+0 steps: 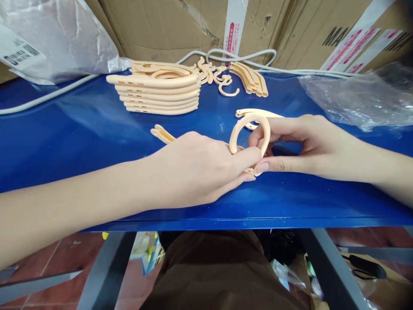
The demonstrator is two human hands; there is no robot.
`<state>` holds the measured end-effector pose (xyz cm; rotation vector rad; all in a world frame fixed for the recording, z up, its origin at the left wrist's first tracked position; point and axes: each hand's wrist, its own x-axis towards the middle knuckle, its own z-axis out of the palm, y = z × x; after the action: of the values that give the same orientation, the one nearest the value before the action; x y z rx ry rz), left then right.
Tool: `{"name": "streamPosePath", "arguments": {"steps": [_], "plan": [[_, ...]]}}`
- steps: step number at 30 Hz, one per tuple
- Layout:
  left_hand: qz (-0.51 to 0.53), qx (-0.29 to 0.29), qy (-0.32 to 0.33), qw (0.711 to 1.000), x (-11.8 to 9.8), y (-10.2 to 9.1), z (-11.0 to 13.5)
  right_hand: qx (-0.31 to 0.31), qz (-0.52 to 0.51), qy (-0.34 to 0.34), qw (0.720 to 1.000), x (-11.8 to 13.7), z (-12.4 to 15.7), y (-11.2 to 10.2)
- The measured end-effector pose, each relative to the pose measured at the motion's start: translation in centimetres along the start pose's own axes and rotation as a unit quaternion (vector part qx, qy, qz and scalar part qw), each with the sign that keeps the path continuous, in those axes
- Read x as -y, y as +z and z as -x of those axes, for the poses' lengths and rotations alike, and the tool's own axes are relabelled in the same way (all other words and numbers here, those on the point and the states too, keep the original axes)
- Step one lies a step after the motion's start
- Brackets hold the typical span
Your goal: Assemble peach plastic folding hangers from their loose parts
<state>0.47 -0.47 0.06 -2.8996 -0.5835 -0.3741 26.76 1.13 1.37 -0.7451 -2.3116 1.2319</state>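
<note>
My left hand (200,168) is closed round a cream plastic hanger arm (163,134), whose two-pronged end sticks out behind the knuckles. From the joint between my hands rises a cream hanger hook (250,119), its curve upward. My right hand (309,148) pinches around the base of this hook, thumb in front and fingers behind, meeting the left fingertips. The join itself is mostly covered by fingers. Just behind the right fingers, more cream hanger arms (263,113) lie on the blue table (129,198).
A stack of cream hangers (158,92) stands at the back left. Beside it lie loose hooks (222,79) and a bundle of hanger arms (248,79). Cardboard boxes (167,30), a white cable (48,94), a silvery bag (64,38) and clear plastic (361,99) surround them.
</note>
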Motion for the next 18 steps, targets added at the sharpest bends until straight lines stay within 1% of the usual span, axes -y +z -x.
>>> {"name": "streamPosePath", "arguments": {"steps": [5, 12, 15, 18], "plan": [[0.000, -0.004, 0.001, 1.000, 0.00, 0.08, 0.01, 0.001, 0.001, 0.004, 1.000, 0.22, 0.02, -0.01], [0.025, -0.014, 0.004, 1.000, 0.13, -0.04, 0.23, -0.013, 0.020, -0.030, 0.999, 0.01, 0.20, 0.12], [0.032, -0.011, 0.003, 0.999, 0.07, -0.16, 0.23, -0.013, 0.044, -0.035, 0.998, -0.11, 0.26, 0.09], [0.038, -0.002, 0.002, 0.999, -0.04, -0.12, 0.09, -0.010, 0.090, -0.045, 0.995, -0.28, 0.33, 0.01]]}}
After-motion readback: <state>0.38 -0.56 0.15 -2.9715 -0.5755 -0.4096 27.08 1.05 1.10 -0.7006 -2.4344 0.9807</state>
